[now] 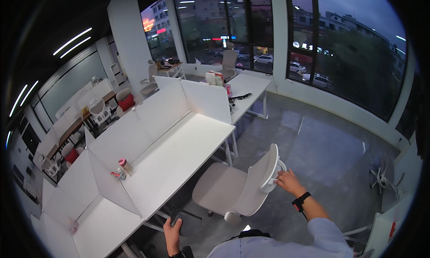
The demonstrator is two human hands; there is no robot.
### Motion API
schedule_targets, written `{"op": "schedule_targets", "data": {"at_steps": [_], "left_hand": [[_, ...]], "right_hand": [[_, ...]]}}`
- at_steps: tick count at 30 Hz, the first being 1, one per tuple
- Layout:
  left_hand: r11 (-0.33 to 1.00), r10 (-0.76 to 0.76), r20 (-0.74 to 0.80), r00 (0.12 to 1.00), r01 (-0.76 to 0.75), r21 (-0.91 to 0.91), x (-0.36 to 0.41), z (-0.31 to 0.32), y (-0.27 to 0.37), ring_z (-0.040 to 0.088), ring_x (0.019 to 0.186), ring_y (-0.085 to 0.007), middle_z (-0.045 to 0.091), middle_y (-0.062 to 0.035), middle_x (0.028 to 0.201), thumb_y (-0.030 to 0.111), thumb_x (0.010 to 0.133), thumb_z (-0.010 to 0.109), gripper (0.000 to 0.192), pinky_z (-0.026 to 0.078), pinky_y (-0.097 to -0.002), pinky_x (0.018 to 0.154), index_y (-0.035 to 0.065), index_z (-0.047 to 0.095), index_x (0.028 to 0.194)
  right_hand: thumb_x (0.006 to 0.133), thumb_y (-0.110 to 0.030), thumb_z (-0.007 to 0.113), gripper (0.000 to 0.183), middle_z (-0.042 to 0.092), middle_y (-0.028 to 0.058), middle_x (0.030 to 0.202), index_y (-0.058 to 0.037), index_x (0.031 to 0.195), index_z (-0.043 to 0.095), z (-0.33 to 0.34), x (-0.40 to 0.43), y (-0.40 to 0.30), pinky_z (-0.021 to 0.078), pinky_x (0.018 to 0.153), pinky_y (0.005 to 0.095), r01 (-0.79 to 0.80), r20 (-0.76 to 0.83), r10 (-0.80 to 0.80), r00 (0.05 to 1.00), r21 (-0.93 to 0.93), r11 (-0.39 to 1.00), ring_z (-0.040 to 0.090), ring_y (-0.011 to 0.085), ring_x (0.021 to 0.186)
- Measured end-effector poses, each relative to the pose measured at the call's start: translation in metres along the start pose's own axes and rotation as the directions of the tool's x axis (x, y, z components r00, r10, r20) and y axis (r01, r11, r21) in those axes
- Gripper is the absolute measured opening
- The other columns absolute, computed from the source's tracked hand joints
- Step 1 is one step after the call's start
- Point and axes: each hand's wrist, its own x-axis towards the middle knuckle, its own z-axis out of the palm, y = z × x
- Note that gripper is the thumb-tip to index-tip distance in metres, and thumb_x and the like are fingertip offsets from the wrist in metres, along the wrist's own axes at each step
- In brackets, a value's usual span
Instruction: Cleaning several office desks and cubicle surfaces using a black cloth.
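My right hand (288, 182) is at the back of a beige office chair (250, 187) with a white frame, its fingers on the white bar behind the backrest. The chair stands in front of a white desk (181, 137), its seat partly turned towards the desk. At the lower middle, my left hand (173, 229) is closed around a dark flat object (176, 220), perhaps a phone, near the desk's front edge. A jar with a pink lid (125, 165) and a small clear bottle (121, 174) stand on the desk beside a white partition.
White partitions (158, 117) divide the desks. A further desk (250, 90) holds books and a black strap. Another chair (381, 177) is by the right wall, and a white cabinet (383, 234) stands at the lower right. Large windows line the far side.
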Motion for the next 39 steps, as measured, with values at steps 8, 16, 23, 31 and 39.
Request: {"op": "schedule_targets", "data": {"at_steps": [8, 16, 23, 31, 39], "left_hand": [[0.999, -0.01, -0.027, 1.0, 0.009, -0.042, -0.005, -0.008, 0.005, 0.061, 0.079, -0.0085, 0.069, -0.0018, 0.093, 0.01, 0.093, 0.071, 0.024, 0.05, -0.0232, 0.073, -0.0055, 0.067, 0.109], [0.999, -0.006, 0.028, 1.0, 0.006, -0.032, 0.006, -0.011, 0.001, 0.063, 0.081, -0.0083, 0.07, -0.0029, 0.096, 0.007, 0.092, 0.072, 0.023, 0.052, -0.0233, 0.071, -0.0046, 0.067, 0.111], [0.998, 0.003, 0.01, 1.0, -0.003, -0.069, 0.003, -0.024, -0.003, 0.064, 0.08, -0.0087, 0.071, -0.0034, 0.095, 0.009, 0.092, 0.073, 0.023, 0.052, -0.0236, 0.071, -0.0042, 0.067, 0.11], [0.996, -0.074, -0.038, 0.997, 0.072, -0.047, -0.006, -0.056, -0.003, 0.061, 0.073, -0.0069, 0.067, -0.0008, 0.085, 0.009, 0.09, 0.075, 0.018, 0.05, -0.0225, 0.065, -0.0028, 0.066, 0.101], [0.995, -0.099, 0.004, 0.995, 0.099, 0.009, 0.007, -0.055, 0.0, 0.061, 0.075, -0.0061, 0.068, -0.0001, 0.088, 0.01, 0.09, 0.075, 0.021, 0.048, -0.0221, 0.064, -0.0031, 0.068, 0.104]], "right_hand": [[0.098, -0.04, 0.059, 0.034, 0.072, 0.0098, 0.096, -0.0112, 0.107, 0.075, 0.046, 0.043, -0.047, 0.031, 0.116, 0.0561, 0.132, -0.001, -0.132, 0.991, -0.029, 0.991, 0.061, 0.0321, 0.111], [0.104, -0.041, 0.048, 0.038, 0.073, 0.0114, 0.096, -0.0115, 0.103, 0.072, 0.078, 0.077, -0.127, 0.027, 0.115, 0.0604, 0.183, -0.024, -0.185, 0.982, -0.074, 0.98, 0.064, 0.0337, 0.104], [0.103, -0.039, 0.049, 0.036, 0.073, 0.0104, 0.085, -0.013, 0.104, 0.074, 0.093, 0.112, -0.173, 0.0267, 0.109, 0.0561, 0.233, -0.054, -0.236, 0.97, -0.047, 0.971, 0.064, 0.0311, 0.093], [0.105, -0.04, 0.045, 0.038, 0.073, 0.0113, 0.091, -0.0134, 0.11, 0.071, 0.114, 0.158, -0.207, 0.0241, 0.11, 0.0609, 0.226, 0.036, -0.225, 0.974, -0.044, 0.973, 0.063, 0.0349, 0.098], [0.106, -0.04, 0.044, 0.039, 0.073, 0.0127, 0.095, -0.0132, 0.112, 0.071, 0.135, 0.186, -0.228, 0.0226, 0.113, 0.0631, 0.213, 0.024, -0.212, 0.977, -0.018, 0.977, 0.062, 0.0361, 0.102]]}}
